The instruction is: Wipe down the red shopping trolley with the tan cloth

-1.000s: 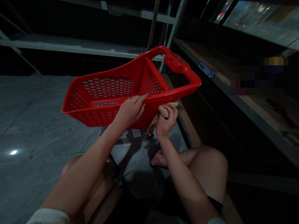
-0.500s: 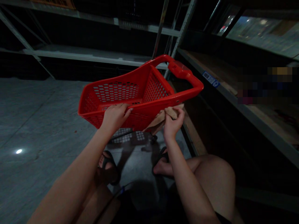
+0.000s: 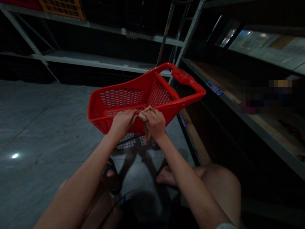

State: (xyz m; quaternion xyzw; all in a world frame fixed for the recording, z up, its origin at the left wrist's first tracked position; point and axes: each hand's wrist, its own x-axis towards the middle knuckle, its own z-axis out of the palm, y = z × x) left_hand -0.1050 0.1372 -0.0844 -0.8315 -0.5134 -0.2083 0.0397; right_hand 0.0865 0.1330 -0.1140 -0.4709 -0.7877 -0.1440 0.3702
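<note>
A red plastic shopping basket cart point(image 3: 128, 84) with perforated walls and a looped handle stands before me, its inside showing no goods. My left hand point(image 3: 122, 122) is closed over the near rim, thumb on the outer side. Just right of it, my right hand point(image 3: 154, 122) presses a tan cloth point(image 3: 148, 135) on the same rim, fingers bunched around it. Part of the cloth hangs down outside the basket wall. The basket's underside is partly hidden behind my hands and forearms.
White metal shelving point(image 3: 90, 60) runs behind the cart, with a yellow crate point(image 3: 63, 8) on an upper level. A wooden shelf point(image 3: 214, 71) with a blue label point(image 3: 214, 88) lines the right side. Grey floor point(image 3: 47, 127) spreads at left. My sandalled feet flank the cart's near side.
My right hand has moved left along the rim with the cloth, from below the handle end to beside my left hand. The cart appears shifted slightly in view.
</note>
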